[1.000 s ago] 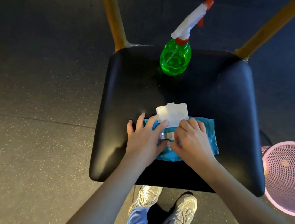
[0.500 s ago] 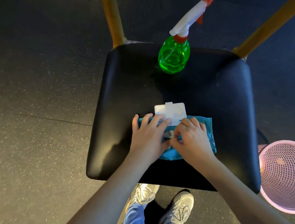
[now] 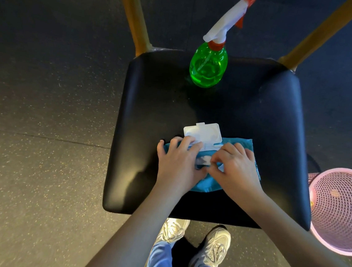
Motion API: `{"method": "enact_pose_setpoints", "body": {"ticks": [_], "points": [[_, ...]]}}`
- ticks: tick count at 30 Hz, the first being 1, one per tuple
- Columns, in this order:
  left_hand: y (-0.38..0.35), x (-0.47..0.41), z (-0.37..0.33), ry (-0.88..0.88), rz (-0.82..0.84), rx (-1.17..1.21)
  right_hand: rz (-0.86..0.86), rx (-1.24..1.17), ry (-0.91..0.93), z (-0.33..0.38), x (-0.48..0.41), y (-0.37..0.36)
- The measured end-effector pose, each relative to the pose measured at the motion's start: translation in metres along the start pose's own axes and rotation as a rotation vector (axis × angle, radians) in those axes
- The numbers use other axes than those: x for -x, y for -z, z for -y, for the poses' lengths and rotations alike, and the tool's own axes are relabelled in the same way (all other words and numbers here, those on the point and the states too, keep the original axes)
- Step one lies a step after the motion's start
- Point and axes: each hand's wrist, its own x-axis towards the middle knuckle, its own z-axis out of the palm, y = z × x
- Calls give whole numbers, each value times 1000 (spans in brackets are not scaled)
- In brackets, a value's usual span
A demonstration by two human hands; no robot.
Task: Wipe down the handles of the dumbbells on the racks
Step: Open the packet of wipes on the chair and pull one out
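Note:
A blue pack of wet wipes [image 3: 245, 146] lies on the black seat of a chair [image 3: 151, 108], its white flip lid [image 3: 203, 132] standing open. My left hand [image 3: 178, 162] rests flat on the pack's left half, fingers spread over it. My right hand [image 3: 236, 167] sits on the right half, its thumb and fingers pinching at a white wipe [image 3: 203, 160] in the pack's opening. No dumbbell or rack is in view.
A green spray bottle [image 3: 209, 67] with a white and red trigger stands at the back of the seat. A pink mesh waste basket [image 3: 342, 207] stands on the floor to the right. Two wooden chair posts [image 3: 133, 14] rise behind. My shoes [image 3: 212, 245] are below the seat edge.
My left hand has slid a little right and further onto the pack. My right hand's fingers have closed in on the opening, where a white wipe now shows.

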Motion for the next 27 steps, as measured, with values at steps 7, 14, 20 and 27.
{"method": "enact_pose_setpoints", "body": {"ticks": [7, 14, 20, 27], "points": [[-2, 0, 0, 3, -3, -27, -114, 104, 88, 1, -5, -3], [-3, 0, -1, 6, -14, -21, -86, 58, 131, 1, 3, -2], [-2, 0, -3, 19, -17, 11, -193, 8, 117, -2, 7, -8], [-3, 0, 1, 4, -30, 28, -242, -63, 83, -9, 15, -4]]}}
